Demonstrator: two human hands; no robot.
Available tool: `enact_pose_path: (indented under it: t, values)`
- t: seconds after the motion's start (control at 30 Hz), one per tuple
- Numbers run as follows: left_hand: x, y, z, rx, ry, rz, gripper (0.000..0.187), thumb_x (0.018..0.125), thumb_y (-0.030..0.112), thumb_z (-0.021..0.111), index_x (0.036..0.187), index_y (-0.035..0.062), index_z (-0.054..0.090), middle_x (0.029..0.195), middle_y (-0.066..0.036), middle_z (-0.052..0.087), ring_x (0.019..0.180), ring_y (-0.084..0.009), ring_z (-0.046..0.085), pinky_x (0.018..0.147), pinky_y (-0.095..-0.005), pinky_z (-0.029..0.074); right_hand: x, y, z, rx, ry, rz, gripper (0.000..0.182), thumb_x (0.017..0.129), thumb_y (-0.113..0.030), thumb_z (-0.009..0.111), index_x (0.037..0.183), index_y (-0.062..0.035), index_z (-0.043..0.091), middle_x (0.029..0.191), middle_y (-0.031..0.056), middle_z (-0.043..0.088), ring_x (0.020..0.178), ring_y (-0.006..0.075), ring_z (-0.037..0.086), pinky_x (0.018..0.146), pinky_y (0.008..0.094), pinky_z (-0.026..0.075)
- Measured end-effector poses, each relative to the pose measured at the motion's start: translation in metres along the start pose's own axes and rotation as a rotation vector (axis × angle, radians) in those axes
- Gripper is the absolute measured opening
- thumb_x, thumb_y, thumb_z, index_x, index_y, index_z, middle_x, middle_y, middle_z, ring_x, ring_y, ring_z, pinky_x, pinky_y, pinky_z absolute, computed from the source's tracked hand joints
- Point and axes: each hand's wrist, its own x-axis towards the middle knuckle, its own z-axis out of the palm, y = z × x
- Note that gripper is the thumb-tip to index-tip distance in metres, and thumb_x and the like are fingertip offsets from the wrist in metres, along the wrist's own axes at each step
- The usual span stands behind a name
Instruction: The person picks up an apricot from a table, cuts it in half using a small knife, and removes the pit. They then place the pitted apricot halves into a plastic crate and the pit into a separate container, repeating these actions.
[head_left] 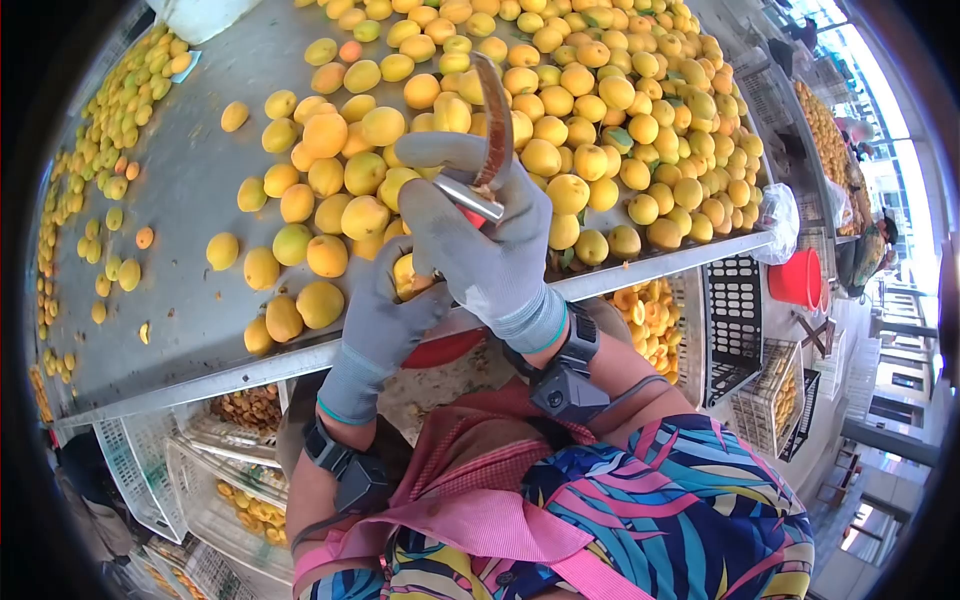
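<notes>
My left hand (383, 312), in a grey glove, is closed around an apricot (407, 276), of which only a small part shows between the fingers. Gripped in my right hand (492, 245), gloved alike, is a curved knife (495, 125). Its brownish blade points up and away from me, with a silver collar and a bit of red handle visible at the fingers. Both hands meet over the near edge of the metal table (190, 290). Loose yellow and greenish apricots (325, 257) lie just beyond them, with a large heap (600, 110) to the right.
Below the table edge, a crate holds halved apricots (648, 320) at right; another holds brown pits (252, 407) at left. A black crate (733, 320) and a red bucket (796, 278) stand to the right. Another person (868, 255) is farther off.
</notes>
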Motion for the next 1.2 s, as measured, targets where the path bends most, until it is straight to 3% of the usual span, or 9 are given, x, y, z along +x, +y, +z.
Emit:
enact_pose_path:
  t: [0.1, 0.13, 0.2, 0.6, 0.8, 0.87, 0.97, 1.07, 1.2]
  values:
    - [0.002, -0.005, 0.001, -0.017, 0.001, -0.073, 0.044, 0.079, 0.012, 0.072, 0.116, 0.0038, 0.051, 0.098, -0.005, 0.058, 0.081, -0.0108, 0.059, 0.069, -0.0249, 0.050, 0.002, 0.005, -0.004, 0.230, -0.019, 0.244, 0.019, 0.084, -0.007, 0.065, 0.101, 0.0012, 0.062, 0.074, -0.0015, 0.059, 0.060, 0.0009, 0.052, 0.050, 0.0187, 0.041]
    - [0.004, -0.013, 0.002, 0.166, 0.007, 0.078, 0.045, 0.077, 0.014, 0.074, 0.115, 0.0038, 0.052, 0.100, -0.007, 0.057, 0.085, -0.0138, 0.059, 0.071, -0.0264, 0.050, 0.003, 0.006, -0.004, 0.228, -0.021, 0.245, 0.019, 0.084, -0.007, 0.065, 0.101, 0.0012, 0.062, 0.074, -0.0015, 0.059, 0.060, 0.0009, 0.052, 0.050, 0.0187, 0.041]
    - [0.005, -0.017, 0.003, 0.345, 0.012, 0.227, 0.046, 0.076, 0.016, 0.075, 0.114, 0.0039, 0.052, 0.102, -0.008, 0.056, 0.089, -0.0168, 0.059, 0.073, -0.0279, 0.050, 0.005, 0.006, -0.004, 0.279, 0.114, 0.101, 0.014, 0.085, -0.005, 0.064, 0.098, 0.0012, 0.061, 0.074, -0.0018, 0.061, 0.057, 0.0005, 0.053, 0.047, 0.0179, 0.040]
    - [0.009, -0.008, 0.006, -0.106, -0.009, -0.072, 0.049, 0.070, 0.020, 0.080, 0.108, 0.0033, 0.055, 0.096, -0.011, 0.062, 0.086, -0.0181, 0.061, 0.078, -0.0296, 0.049, -0.007, 0.020, -0.010, 0.127, 0.131, -0.096, 0.017, 0.074, -0.007, 0.069, 0.087, 0.0000, 0.062, 0.074, 0.0033, 0.062, 0.067, 0.0082, 0.059, 0.059, 0.0232, 0.046]
    - [0.010, -0.025, 0.007, 0.229, 0.025, 0.054, 0.051, 0.069, 0.017, 0.080, 0.110, 0.0016, 0.055, 0.099, -0.010, 0.063, 0.090, -0.0150, 0.060, 0.080, -0.0286, 0.049, -0.007, 0.013, -0.005, 0.023, 0.053, -0.144, 0.017, 0.071, -0.013, 0.074, 0.077, -0.0019, 0.062, 0.066, 0.0042, 0.060, 0.058, 0.0090, 0.058, 0.054, 0.0236, 0.045]
    - [0.010, -0.012, 0.009, -0.069, 0.038, -0.136, 0.051, 0.069, 0.013, 0.079, 0.111, 0.0007, 0.055, 0.101, -0.009, 0.063, 0.092, -0.0133, 0.059, 0.082, -0.0281, 0.048, -0.002, 0.017, -0.001, -0.041, 0.031, -0.260, 0.018, 0.071, -0.014, 0.075, 0.074, -0.0024, 0.061, 0.062, 0.0039, 0.059, 0.054, 0.0100, 0.056, 0.051, 0.0239, 0.045]
    - [0.010, -0.012, 0.010, -0.225, -0.016, -0.092, 0.049, 0.069, 0.010, 0.078, 0.112, 0.0005, 0.055, 0.101, -0.008, 0.063, 0.092, -0.0126, 0.059, 0.081, -0.0272, 0.049, 0.000, 0.018, 0.002, -0.102, 0.004, -0.375, 0.019, 0.071, -0.015, 0.076, 0.071, -0.0029, 0.061, 0.059, 0.0036, 0.057, 0.050, 0.0111, 0.055, 0.049, 0.0242, 0.044]
    - [0.010, -0.040, 0.008, 0.160, 0.010, 0.072, 0.047, 0.071, 0.009, 0.078, 0.112, 0.0010, 0.055, 0.099, -0.005, 0.063, 0.084, -0.0111, 0.060, 0.074, -0.0263, 0.050, 0.000, 0.017, 0.000, -0.200, -0.085, -0.237, 0.018, 0.073, -0.015, 0.075, 0.073, -0.0026, 0.062, 0.063, 0.0028, 0.059, 0.052, 0.0073, 0.054, 0.048, 0.0230, 0.042]
    - [0.009, -0.001, 0.009, -0.132, 0.001, -0.187, 0.043, 0.074, 0.010, 0.076, 0.111, 0.0017, 0.055, 0.092, -0.004, 0.064, 0.074, -0.0103, 0.060, 0.067, -0.0261, 0.051, 0.014, 0.020, -0.006, 0.282, -0.074, 0.213, 0.017, 0.078, -0.016, 0.072, 0.078, -0.0002, 0.065, 0.067, -0.0017, 0.060, 0.058, 0.0027, 0.052, 0.050, 0.0206, 0.040]
